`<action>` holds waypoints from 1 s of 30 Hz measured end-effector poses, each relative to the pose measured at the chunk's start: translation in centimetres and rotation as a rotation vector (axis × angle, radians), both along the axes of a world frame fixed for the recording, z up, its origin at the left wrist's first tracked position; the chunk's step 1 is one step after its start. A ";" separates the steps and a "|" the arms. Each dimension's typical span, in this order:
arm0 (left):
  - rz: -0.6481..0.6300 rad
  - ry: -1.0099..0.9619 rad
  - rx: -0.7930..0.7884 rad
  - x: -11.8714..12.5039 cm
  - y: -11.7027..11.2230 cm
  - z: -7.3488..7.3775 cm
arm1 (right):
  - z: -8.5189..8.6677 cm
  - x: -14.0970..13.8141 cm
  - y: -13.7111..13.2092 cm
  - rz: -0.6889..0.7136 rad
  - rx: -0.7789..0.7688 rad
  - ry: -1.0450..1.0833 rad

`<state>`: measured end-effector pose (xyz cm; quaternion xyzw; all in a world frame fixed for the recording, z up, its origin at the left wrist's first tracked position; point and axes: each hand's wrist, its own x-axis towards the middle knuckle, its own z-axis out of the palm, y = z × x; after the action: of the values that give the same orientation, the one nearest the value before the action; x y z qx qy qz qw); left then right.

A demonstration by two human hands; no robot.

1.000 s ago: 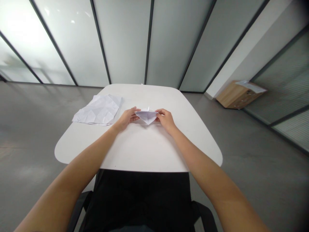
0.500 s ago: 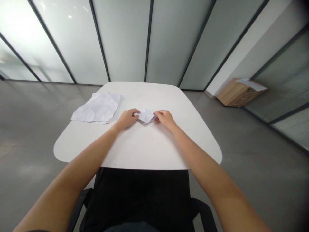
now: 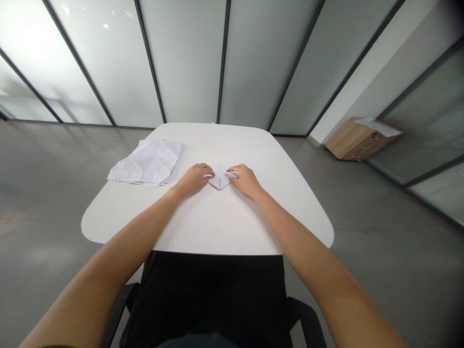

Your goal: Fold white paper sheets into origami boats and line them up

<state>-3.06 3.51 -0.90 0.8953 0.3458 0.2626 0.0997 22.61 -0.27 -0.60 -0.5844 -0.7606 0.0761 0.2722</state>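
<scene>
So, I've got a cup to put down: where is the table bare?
Bare: the near strip of the table, and the side beyond the right hand. Crowded: creased sheets beyond the left hand, folded paper between both hands.

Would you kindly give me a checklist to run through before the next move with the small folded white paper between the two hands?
1. Small folded white paper lies low on the white rounded table: ok.
2. Left hand touches the paper's left side: ok.
3. Right hand touches its right side: ok.
4. Whether the fingers pinch or merely press the paper: cannot tell.
5. Paper's point faces the person, uncovered: ok.
6. Pile of creased white sheets lies apart, to the left of the left hand: ok.
</scene>
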 end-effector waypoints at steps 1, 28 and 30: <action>-0.019 -0.001 -0.008 0.2 -0.2 0.1 | 0.1 0.0 -0.1 0.035 -0.005 -0.018; -0.062 0.092 -0.036 0.4 -1.0 0.0 | 0.6 -0.5 -0.9 0.279 -0.054 0.064; -0.031 0.101 -0.026 0.7 -1.1 -0.1 | 0.6 -0.5 -1.0 0.282 -0.056 0.062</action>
<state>-2.40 2.42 -1.02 0.9113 0.3397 0.2110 0.0979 22.12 -1.23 0.03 -0.4763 -0.8240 0.1527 0.2660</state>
